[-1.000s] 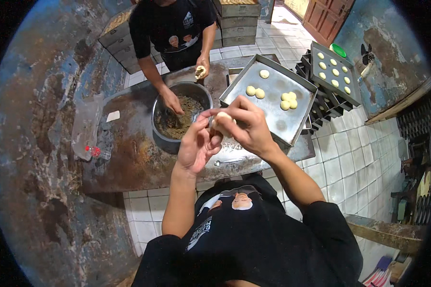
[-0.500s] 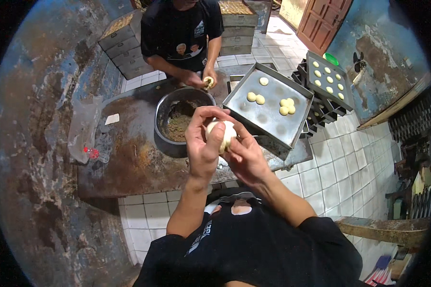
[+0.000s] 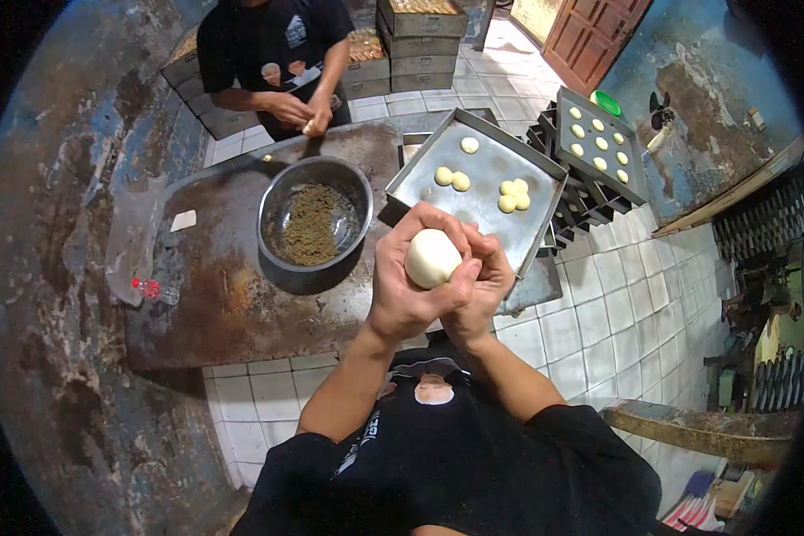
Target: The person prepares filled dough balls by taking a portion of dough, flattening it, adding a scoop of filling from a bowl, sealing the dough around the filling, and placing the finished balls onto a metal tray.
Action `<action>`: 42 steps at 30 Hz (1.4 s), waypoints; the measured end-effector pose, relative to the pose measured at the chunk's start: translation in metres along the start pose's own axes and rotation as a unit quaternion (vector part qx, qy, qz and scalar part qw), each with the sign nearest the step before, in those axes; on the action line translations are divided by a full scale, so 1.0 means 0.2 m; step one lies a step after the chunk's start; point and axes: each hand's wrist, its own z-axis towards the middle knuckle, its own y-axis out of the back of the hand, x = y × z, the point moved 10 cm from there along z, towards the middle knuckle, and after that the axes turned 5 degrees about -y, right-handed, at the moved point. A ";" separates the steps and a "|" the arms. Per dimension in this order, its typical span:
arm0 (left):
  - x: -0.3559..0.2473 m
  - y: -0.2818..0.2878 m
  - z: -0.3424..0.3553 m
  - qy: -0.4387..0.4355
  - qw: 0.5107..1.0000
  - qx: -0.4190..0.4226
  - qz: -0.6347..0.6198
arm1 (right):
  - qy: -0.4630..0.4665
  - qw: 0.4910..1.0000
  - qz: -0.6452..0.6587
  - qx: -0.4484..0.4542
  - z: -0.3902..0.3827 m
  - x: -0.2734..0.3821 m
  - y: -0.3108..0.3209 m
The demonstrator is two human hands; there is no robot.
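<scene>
A smooth, pale dough ball (image 3: 431,258) is cupped between both hands, just in front of a square metal tray (image 3: 473,210) with several small dough balls on it. My left hand (image 3: 400,290) is closed round the ball from the left. On the right side, my right hand (image 3: 487,277) presses against the same ball with bent fingers. Behind them, left of the tray, stands a steel bowl (image 3: 314,225) holding a brownish-green crumbly filling.
A worn table (image 3: 205,295) carries a plastic bag (image 3: 134,228) and a red-capped bottle (image 3: 154,291). Across it a co-worker (image 3: 268,62) holds something pale. Another dough tray (image 3: 598,143) rests on stacked black trays. Metal boxes (image 3: 420,54) stand behind; a wooden beam (image 3: 697,433) is at right.
The dough ball has turned and now shows rounder and smoother between my hands. The co-worker's hands have moved away from the bowl, up and left in the picture. The view has shifted slightly.
</scene>
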 end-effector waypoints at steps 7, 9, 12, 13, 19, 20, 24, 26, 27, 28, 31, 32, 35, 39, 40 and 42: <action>0.19 -0.04 0.29 -0.042 0.999 -0.023 0.002 | -0.238 0.955 0.025 0.174 0.28 -0.03 0.08; 0.24 -0.09 0.36 -0.054 0.998 -0.009 -0.025 | -0.223 0.952 -0.071 0.198 0.30 -0.02 0.19; 0.51 -0.30 0.35 0.006 0.999 0.032 0.016 | -0.060 0.996 -0.068 0.020 0.42 -0.02 0.48; 0.58 -0.32 0.38 0.010 0.999 0.035 0.027 | -0.079 0.995 -0.058 0.021 0.46 -0.07 0.53; 0.83 -0.29 0.51 0.050 0.996 -0.046 0.060 | -0.238 0.958 -0.003 0.157 0.66 -0.16 0.69; 0.92 -0.33 0.52 0.057 0.993 -0.065 0.078 | -0.220 0.973 0.028 0.059 0.66 -0.21 0.79; 1.18 -0.18 0.52 0.084 0.991 -0.073 0.068 | -0.269 0.924 -0.111 0.250 0.80 -0.33 0.85; 1.32 -0.03 0.50 0.144 0.964 -0.108 0.197 | -0.331 0.863 -0.205 0.321 0.87 -0.34 1.03; 1.40 0.04 0.49 0.178 0.944 -0.117 0.253 | -0.368 0.842 -0.276 0.283 0.91 -0.35 1.17; 1.54 0.05 0.48 0.148 0.944 -0.034 0.293 | -0.373 0.837 -0.278 0.288 0.93 -0.39 1.18; 1.93 0.02 0.30 0.259 0.921 0.035 0.289 | -0.370 0.853 -0.294 0.220 0.99 -0.51 1.29; 2.00 0.01 0.26 0.301 0.911 0.044 0.278 | -0.349 0.841 -0.337 0.240 0.99 -0.56 1.33; 2.14 0.00 0.19 0.267 0.920 0.072 0.279 | -0.320 0.810 -0.401 0.285 0.98 -0.66 1.42; 2.26 0.14 0.05 0.353 0.832 0.129 0.408 | -0.382 0.786 -0.409 0.262 0.88 -0.93 1.70; 2.28 0.25 -0.02 0.384 0.825 0.121 0.397 | -0.362 0.736 -0.474 0.321 0.80 -1.05 1.80; 2.20 0.41 -0.13 0.306 0.789 0.086 0.526 | -0.341 0.676 -0.527 0.386 0.66 -1.26 1.94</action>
